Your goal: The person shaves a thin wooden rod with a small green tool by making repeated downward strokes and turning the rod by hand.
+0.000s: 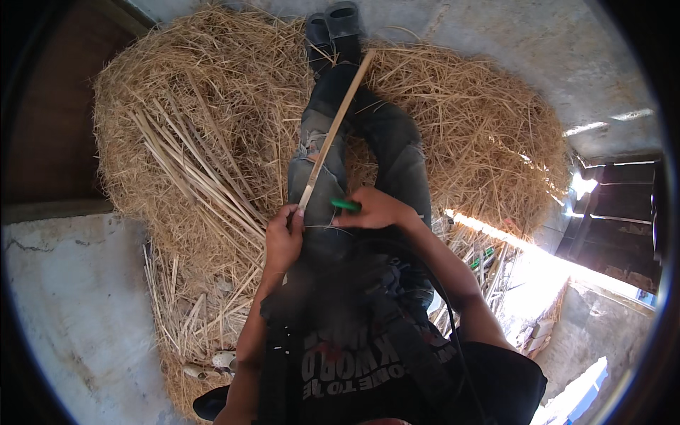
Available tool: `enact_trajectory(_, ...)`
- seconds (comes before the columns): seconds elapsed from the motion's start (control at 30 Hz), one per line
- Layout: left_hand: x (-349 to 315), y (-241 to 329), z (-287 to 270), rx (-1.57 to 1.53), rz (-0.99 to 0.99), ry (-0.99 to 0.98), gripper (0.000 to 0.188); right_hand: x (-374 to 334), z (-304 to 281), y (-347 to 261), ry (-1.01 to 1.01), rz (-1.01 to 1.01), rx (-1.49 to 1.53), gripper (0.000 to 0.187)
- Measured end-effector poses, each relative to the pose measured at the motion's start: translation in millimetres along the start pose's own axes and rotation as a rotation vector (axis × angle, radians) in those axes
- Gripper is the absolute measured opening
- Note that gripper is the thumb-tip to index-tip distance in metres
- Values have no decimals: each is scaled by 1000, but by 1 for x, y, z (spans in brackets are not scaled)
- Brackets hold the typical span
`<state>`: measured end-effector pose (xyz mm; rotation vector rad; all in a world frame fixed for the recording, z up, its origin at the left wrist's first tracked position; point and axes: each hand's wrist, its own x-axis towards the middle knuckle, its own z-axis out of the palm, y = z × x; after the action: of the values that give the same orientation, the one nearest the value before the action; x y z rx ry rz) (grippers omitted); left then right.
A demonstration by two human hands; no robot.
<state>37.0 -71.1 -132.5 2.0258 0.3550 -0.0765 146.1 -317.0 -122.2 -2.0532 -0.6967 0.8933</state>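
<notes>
My left hand [285, 234] pinches the near end of a long, flat, pale wooden strip [331, 134], perhaps bamboo, between thumb and fingers. The strip slants up and to the right over my outstretched legs, its far end near my black boots [341, 25]. To the right, my right hand [375, 209] is closed round a tool with a green handle [346, 205]; its working end cannot be made out. A thin pale sliver [322, 226] shows between the two hands, above my dark trousers.
Heaped straw [467, 113] lies under and around my legs. On the left rests a bundle of long split strips [191, 166]. Pale shoes [212, 365] sit at lower left. Concrete walls [78, 283] stand on both sides, with a dark slatted shutter [620, 212] at right.
</notes>
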Motion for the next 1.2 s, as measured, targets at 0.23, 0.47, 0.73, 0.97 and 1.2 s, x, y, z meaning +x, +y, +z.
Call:
enact_trajectory(0.23, 3, -9, -3, -83, 2, -30, 24, -45, -31, 50, 21, -53, -107, 36)
enact_trajectory(0.47, 0, -10, -7, -140, -103, -116, 28, -100, -117, 94, 1222, 569, -87, 47)
enact_trajectory(0.73, 0, 6, -3, 17, 16, -63, 36, -70, -67, 87, 932, 347, 45, 36)
enact_trajectory(0.97, -21, 11, -24, 281, 41, -68, 32, -20, -27, 30, 721, 133, 56, 35)
enact_trajectory(1.2, -45, -35, -65, 604, 115, -71, 24, 5, -32, 48, 723, 199, 534, 41)
